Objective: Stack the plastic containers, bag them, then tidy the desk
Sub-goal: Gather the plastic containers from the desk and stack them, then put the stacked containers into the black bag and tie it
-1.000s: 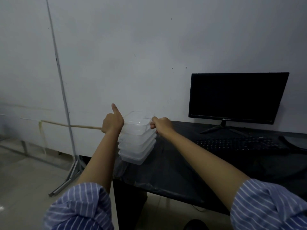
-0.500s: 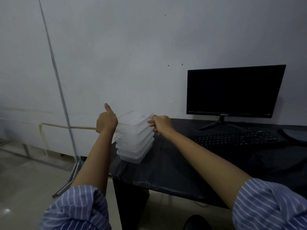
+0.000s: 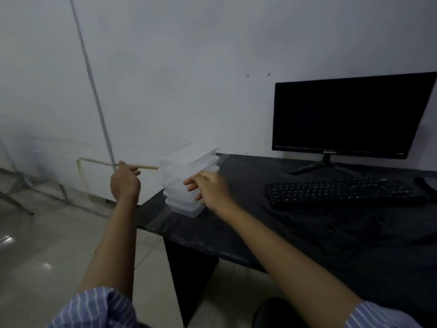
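Observation:
A stack of several clear plastic containers [image 3: 186, 171] stands near the left corner of the black desk [image 3: 295, 233]. My left hand [image 3: 125, 183] hovers left of the stack, off the desk edge, fingers loosely curled and apart from the containers. My right hand [image 3: 208, 188] is at the stack's right front side, fingers spread, fingertips close to or touching the lower containers. Neither hand holds anything.
A dark monitor [image 3: 350, 114] stands at the back right against the white wall, with a black keyboard [image 3: 343, 192] in front of it. A thin pole [image 3: 94, 91] leans on the wall at left. Tiled floor [image 3: 47, 245] lies left of the desk.
Both hands have let go of the top container and drawn back and down. The left hand moved away to the left; the right hand dropped to the stack's lower side.

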Available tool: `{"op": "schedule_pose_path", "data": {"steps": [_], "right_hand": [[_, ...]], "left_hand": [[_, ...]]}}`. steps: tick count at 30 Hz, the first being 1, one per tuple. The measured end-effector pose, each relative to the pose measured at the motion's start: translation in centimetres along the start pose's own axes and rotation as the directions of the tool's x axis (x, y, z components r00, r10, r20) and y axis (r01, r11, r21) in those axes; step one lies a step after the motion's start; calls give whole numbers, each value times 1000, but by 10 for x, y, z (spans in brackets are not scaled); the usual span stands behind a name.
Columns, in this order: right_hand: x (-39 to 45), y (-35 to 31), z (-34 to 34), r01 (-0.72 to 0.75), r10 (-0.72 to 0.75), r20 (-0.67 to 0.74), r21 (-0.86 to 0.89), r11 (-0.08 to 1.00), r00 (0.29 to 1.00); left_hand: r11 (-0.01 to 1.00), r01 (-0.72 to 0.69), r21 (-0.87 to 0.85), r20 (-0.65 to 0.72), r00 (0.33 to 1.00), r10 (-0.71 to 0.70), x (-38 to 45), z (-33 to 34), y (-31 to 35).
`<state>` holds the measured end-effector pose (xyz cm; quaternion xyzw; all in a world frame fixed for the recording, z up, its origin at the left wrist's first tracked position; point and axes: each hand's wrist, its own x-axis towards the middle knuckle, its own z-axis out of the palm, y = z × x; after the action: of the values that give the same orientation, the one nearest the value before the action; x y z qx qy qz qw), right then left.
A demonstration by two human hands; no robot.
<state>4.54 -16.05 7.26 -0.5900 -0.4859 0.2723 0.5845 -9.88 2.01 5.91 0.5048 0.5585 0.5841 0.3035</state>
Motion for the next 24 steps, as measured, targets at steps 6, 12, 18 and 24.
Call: {"op": "schedule_pose_path", "data": {"steps": [6,12,18,24], "right_hand": [[-45,25,36,-81,63,252,60,995,966],[-98,75,40,-104,85,486,11,995,870],[-116,142,25,-179,189,570,-74,981,800],[-109,189,19,-271,314,580,-162,949,752]], "left_hand": [[983,-11,182,-111,993,32,-23,-24,-58],[974,206,95,-219,959,-181,-55,-47,-139],[888,458,54,-185,878,-442,-113,-46,-221],[748,623,231,-60,776,-628,-163,-42,-285]]}}
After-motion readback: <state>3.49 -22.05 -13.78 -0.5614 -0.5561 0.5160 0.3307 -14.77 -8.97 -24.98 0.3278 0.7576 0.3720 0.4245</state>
